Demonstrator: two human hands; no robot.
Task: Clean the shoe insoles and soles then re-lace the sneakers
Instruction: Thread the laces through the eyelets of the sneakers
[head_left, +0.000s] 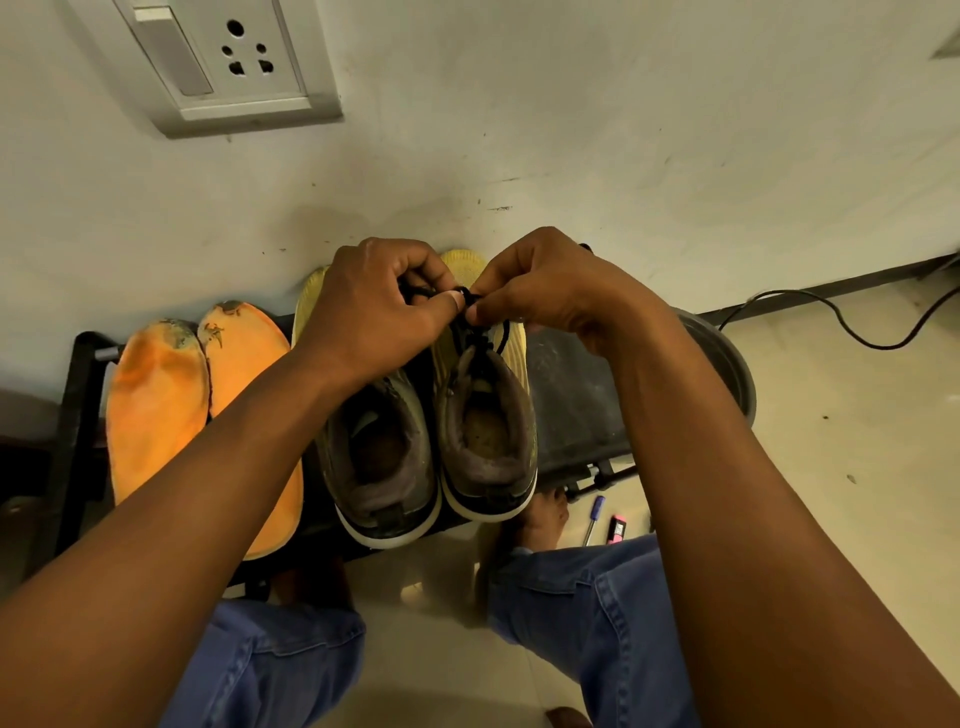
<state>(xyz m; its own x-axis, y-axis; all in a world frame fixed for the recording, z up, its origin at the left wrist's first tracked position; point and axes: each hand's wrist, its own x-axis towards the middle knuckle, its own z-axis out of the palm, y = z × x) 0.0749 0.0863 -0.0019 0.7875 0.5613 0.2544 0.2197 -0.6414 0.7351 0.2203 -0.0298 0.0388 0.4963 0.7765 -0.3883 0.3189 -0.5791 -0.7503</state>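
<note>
Head view: orange insoles (156, 405) beside sneakers (488, 431); pen (594, 518) on floor.

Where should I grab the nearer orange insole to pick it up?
Take the nearer orange insole by its long outer edge, coming from the left. It lies flat, the other insole lies against its right side, and the left arm crosses over its heel end.

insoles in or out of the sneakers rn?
Out. Both orange insoles lie flat on the black rack, left of the sneakers, whose openings show bare footbeds.
</note>
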